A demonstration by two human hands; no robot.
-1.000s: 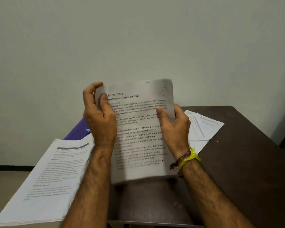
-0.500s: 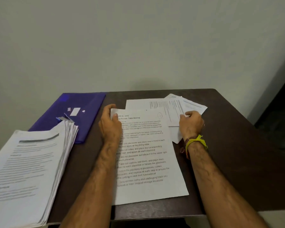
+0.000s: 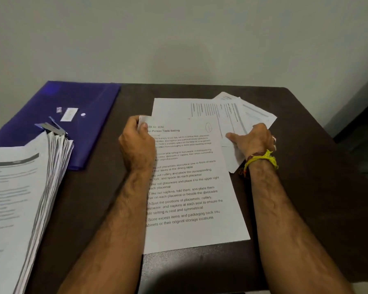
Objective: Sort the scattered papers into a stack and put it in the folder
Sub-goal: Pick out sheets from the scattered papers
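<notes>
While the left hand (image 3: pixel 137 143) pinches the top corner of the printed sheet (image 3: pixel 191 183) lying on the tabletop (image 3: pixel 306 187), the right hand (image 3: pixel 253 139) presses flat on the loose papers (image 3: pixel 232 111). Gathering seems underway; next, slide those together toward the purple folder (image 3: pixel 72 107).

We see a printed sheet (image 3: pixel 191 183) flat beside the closed purple folder (image 3: pixel 72 115), its corner curled, loose papers (image 3: pixel 232 115) fanned right of it, thick clipped stack (image 3: pixel 19 198) overlapping the folder's near edge
</notes>
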